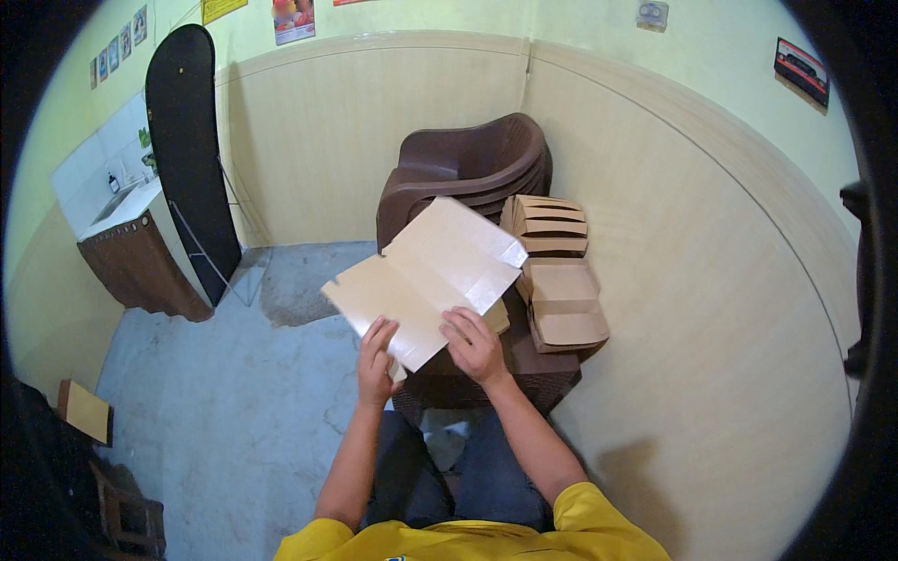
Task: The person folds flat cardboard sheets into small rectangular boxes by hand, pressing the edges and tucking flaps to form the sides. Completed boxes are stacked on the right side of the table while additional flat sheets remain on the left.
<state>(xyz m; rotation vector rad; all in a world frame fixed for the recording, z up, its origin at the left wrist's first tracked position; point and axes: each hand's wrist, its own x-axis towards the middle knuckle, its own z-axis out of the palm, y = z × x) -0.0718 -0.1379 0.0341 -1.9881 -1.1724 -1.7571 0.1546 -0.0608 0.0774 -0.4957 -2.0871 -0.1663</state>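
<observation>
Flat cardboard sheet (432, 276) up in front of me, over my lap, its long axis running from 8 o'clock to 2 o'clock. Both hands grip its near edge: left hand (377, 360) pinching the lower corner, right hand (475, 344) closed over the edge just beside it. Sheet extends away toward 11 o'clock. Folded boxes (557, 280) stacked at 1 o'clock on the brown chairs (463, 164).

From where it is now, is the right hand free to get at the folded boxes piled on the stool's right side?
Probably not at once: the right hand is gripping the flat cardboard sheet together with the left hand. The folded boxes lie close beside it with nothing between.
</observation>
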